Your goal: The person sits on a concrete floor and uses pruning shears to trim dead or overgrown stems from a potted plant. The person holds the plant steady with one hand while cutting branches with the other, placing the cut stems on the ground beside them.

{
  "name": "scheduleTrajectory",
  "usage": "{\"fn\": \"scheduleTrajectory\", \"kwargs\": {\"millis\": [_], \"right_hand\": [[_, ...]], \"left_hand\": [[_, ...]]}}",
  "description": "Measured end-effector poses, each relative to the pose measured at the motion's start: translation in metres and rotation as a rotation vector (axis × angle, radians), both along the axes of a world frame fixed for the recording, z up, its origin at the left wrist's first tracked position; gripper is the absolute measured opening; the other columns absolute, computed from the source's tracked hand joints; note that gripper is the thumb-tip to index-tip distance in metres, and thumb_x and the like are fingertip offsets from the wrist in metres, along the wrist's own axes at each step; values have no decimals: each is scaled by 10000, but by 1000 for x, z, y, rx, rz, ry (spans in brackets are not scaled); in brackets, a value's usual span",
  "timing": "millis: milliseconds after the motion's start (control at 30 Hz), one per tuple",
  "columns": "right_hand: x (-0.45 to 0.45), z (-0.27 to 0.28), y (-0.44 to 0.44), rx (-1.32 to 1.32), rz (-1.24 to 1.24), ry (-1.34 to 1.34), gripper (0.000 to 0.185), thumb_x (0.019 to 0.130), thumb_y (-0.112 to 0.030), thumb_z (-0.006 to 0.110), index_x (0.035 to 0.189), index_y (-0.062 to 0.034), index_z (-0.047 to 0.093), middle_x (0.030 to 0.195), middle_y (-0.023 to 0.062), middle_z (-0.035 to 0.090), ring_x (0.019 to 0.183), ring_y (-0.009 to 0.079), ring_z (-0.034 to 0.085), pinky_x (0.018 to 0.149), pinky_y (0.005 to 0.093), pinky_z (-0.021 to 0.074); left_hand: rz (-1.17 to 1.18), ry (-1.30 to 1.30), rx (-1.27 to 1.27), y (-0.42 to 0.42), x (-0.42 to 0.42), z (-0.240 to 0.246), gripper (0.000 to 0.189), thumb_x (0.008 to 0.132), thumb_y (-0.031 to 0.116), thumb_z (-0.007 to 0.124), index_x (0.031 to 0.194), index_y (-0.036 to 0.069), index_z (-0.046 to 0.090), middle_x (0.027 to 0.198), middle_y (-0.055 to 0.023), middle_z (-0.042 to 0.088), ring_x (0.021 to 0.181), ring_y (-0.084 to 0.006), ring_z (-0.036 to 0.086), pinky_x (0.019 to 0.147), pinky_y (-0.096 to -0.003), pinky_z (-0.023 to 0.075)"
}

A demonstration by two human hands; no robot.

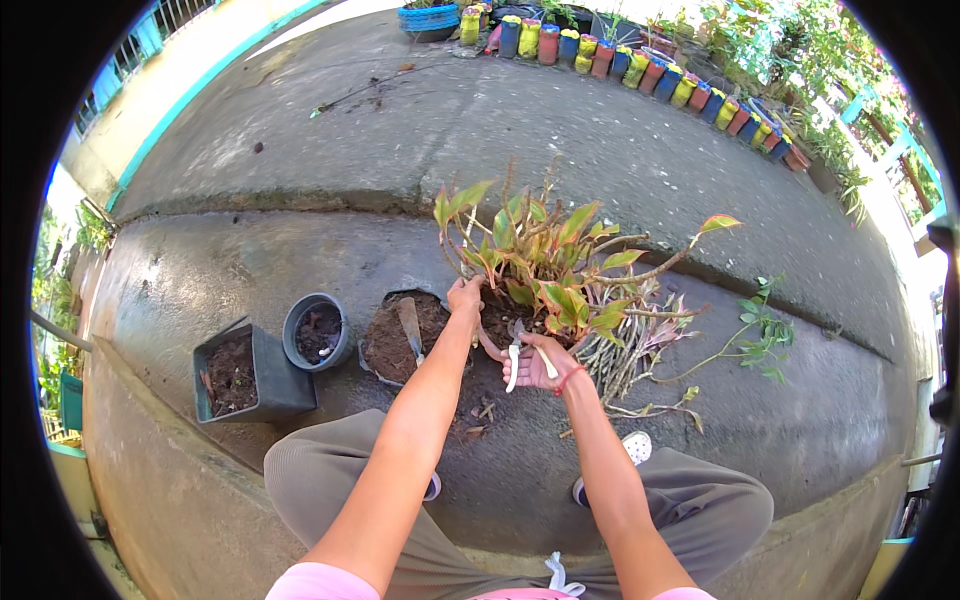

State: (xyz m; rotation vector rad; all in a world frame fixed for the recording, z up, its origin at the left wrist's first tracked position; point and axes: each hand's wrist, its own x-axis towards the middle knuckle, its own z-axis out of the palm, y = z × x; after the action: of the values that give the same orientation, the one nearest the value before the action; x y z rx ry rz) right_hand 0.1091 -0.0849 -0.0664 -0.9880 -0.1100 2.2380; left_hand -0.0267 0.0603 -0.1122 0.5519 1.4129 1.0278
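Note:
In front of me a round pot (pixel 493 345) holds a leafy plant (pixel 574 232) with green and reddish leaves and several bare stems. My left hand (pixel 466 296) reaches the plant's left side, its fingers curled by the low stems at the pot's edge; whether a stem or the rim is in them is hidden. Pruning shears (pixel 514 352) with white handles lie in my right hand (pixel 541 363), in front of the pot, their blades pointing towards the soil. Cut stems (pixel 619 367) are heaped on the concrete just right of the pot.
To the left, a trowel (pixel 410 322) rests on a wide container of soil (pixel 379 341). Beyond it stand a round grey pot (pixel 349 349) and a square dark pot (pixel 289 386). A leafy cutting (pixel 750 322) lies at right. Behind the plant runs a concrete step (pixel 337 200).

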Motion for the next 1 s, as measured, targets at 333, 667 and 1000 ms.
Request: {"fn": "scheduleTrajectory", "kwargs": {"millis": [333, 667, 1000], "right_hand": [[10, 10, -44, 49, -24, 13, 383, 859, -281, 425, 994, 70, 493, 844, 171, 566, 808, 281, 580, 805, 441, 473], [4, 15, -50, 75, 2, -18, 361, 850, -265, 430, 984, 61, 504, 835, 169, 574, 796, 286, 588, 790, 435, 480], [-5, -4, 54, -112, 156, -548, 370, 795, -249, 499, 971, 75, 479, 873, 231, 583, 807, 324, 601, 706, 452, 499]], "left_hand": [[163, -469, 173, 1, -39, 20, 217, 759, 152, 600, 928, 97, 475, 829, -15, 546, 484, -85, 414, 348, -200, 306], [92, -208, 457, -6, -91, 57, 224, 888, 203, 488, 1057, 56, 491, 836, -18, 500, 573, -64, 404, 440, -200, 345], [-30, -98, 513, -5, -89, 80, 181, 908, 225, 454, 982, 72, 515, 723, 15, 489, 513, -39, 379, 417, -186, 325]]}}
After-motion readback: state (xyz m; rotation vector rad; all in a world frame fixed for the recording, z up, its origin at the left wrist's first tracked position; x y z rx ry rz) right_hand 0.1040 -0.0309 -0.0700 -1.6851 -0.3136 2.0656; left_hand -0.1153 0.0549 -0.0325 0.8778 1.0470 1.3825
